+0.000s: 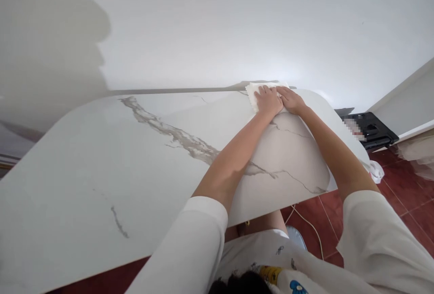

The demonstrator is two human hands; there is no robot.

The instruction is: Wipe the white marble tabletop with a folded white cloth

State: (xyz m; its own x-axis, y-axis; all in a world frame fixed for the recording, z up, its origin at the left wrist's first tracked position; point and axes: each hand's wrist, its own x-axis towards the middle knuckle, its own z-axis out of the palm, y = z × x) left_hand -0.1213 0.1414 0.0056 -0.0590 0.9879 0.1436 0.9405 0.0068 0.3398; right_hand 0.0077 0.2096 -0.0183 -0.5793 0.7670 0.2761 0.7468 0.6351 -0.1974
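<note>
A white marble-patterned table [101,167] with grey veins fills the view, its far edge against a white wall. At that far edge lies a white cloth [252,91]. My left hand [268,100] rests flat on the cloth, fingers stretched forward. My right hand [290,99] lies beside it, fingers also flat and pressed on the cloth's right part. Both arms reach across the tabletop in white sleeves.
A black device [371,130] sits on the floor at the right, next to a white panel [407,104]. A crumpled white cloth [376,171] lies by the table's right edge. The floor [407,194] is dark red tile, with a thin white cable [310,224] across it.
</note>
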